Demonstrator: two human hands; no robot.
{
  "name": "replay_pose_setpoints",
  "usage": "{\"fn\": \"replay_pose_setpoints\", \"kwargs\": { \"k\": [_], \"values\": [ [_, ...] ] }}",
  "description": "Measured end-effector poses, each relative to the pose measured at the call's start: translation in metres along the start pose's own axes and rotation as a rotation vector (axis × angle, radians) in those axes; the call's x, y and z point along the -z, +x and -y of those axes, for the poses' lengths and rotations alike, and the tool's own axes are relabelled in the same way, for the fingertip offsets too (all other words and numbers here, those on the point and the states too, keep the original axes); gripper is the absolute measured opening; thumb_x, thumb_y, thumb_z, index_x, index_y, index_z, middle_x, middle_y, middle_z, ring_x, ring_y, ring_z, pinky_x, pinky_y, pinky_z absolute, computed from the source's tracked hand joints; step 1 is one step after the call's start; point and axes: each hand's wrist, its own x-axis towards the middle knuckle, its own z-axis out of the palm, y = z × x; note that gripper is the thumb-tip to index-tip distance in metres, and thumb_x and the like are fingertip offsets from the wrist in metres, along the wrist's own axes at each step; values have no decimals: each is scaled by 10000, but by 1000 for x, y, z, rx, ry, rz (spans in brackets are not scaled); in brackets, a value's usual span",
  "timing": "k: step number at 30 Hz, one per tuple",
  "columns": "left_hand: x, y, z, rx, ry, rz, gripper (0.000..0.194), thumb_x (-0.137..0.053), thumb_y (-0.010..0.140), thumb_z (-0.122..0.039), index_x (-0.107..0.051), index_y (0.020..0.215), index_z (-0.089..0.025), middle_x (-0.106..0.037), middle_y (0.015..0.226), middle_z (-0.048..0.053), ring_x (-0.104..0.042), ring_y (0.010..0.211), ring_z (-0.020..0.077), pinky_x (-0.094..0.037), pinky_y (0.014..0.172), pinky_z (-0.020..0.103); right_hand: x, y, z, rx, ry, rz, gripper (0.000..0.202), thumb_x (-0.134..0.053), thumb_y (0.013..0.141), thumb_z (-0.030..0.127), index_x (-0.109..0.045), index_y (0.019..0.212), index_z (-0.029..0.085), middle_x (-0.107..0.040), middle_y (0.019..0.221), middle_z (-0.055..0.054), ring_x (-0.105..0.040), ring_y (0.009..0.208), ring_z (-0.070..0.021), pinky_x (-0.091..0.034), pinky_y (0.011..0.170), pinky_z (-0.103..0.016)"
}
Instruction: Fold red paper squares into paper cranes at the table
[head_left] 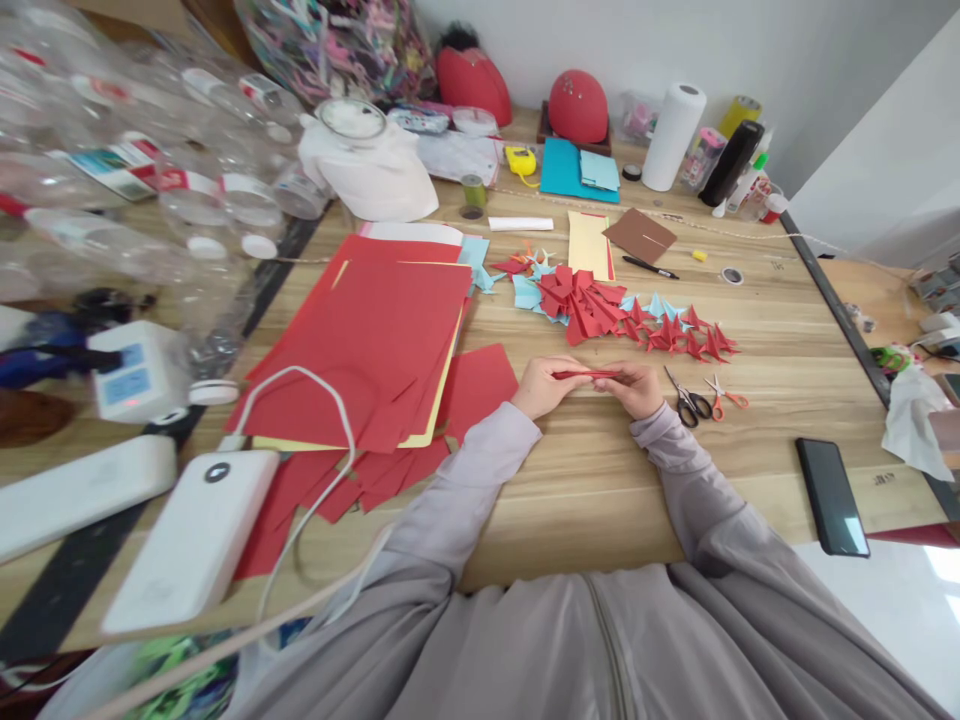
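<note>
Between both hands, over the wooden table, is a narrow folded piece of red paper (pixel 596 374). My left hand (pixel 547 387) pinches its left end, and my right hand (pixel 636 388) grips its right end. Just beyond the hands lies a heap of folded red paper pieces (pixel 579 305), with light blue folded paper (pixel 527 291) beside it. A row of pointed red paper shapes (pixel 705 342) extends to the right. Large sheets of red paper (pixel 382 330) are stacked left of my hands, with smaller red pieces (pixel 341 497) scattered in front of them.
Black scissors (pixel 691 405) and orange scissors (pixel 721 402) lie right of my hands, a phone (pixel 831 495) farther right. A white power bank (pixel 191 540) with a cable sits front left. Plastic bottles (pixel 195 195) crowd the left. A paper roll (pixel 673 138) stands at the back.
</note>
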Motion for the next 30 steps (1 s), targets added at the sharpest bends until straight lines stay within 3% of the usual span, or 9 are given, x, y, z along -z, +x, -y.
{"fn": "replay_pose_setpoints", "kwargs": {
  "k": [11,18,23,30],
  "values": [
    [1,0,0,-1,81,-51,202,-737,646,-274,-710,803,-150,-702,839,73,-644,783,171,-517,762,303,3,1,-2,5,52,-57,274,-766,608,358,-665,776,167,-678,588,-4,-635,539,-136,-545,562,-276],
    [-3,-2,-4,38,81,-8,178,-696,681,-277,-707,808,-152,-706,824,56,-644,751,156,-513,719,271,0,2,-1,80,-23,-73,337,-817,519,336,-678,785,183,-705,785,-34,-659,741,-170,-553,721,-310],
    [-5,-3,-3,38,96,-1,171,-697,670,-285,-709,782,-157,-705,795,46,-641,728,153,-509,685,258,1,2,-1,100,-124,-91,259,-798,548,355,-692,710,184,-701,706,-32,-644,672,-162,-543,661,-299],
    [-5,-4,-4,110,64,40,176,-656,705,-282,-709,816,-156,-715,799,44,-649,720,153,-512,674,254,0,1,-1,-20,-2,-89,271,-809,518,358,-692,672,168,-677,572,-9,-622,530,-143,-533,549,-275]
  ]
}}
